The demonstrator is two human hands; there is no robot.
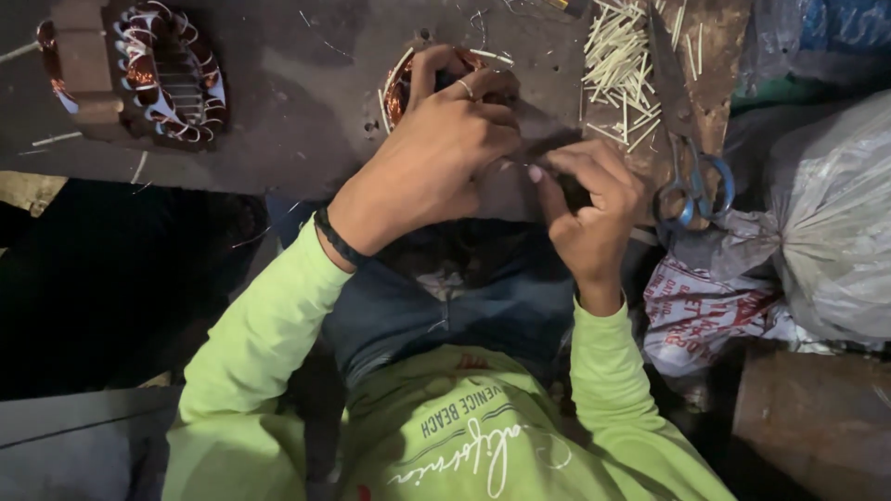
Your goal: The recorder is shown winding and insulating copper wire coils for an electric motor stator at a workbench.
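My left hand [436,153], with a ring and a black wristband, is curled over a small motor stator [401,85] with copper windings, which rests on the dark worktop [306,111]. My right hand [587,209] sits just right of it. Its thumb and fingers pinch a thin pale strip [516,165] that points toward the stator. Most of the stator is hidden under my left hand.
A second stator [153,70] with copper coils lies at the top left. A pile of thin pale sticks [620,65] and blue-handled scissors [691,181] lie to the right. Plastic bags [835,213] and a printed sack [705,311] crowd the right side.
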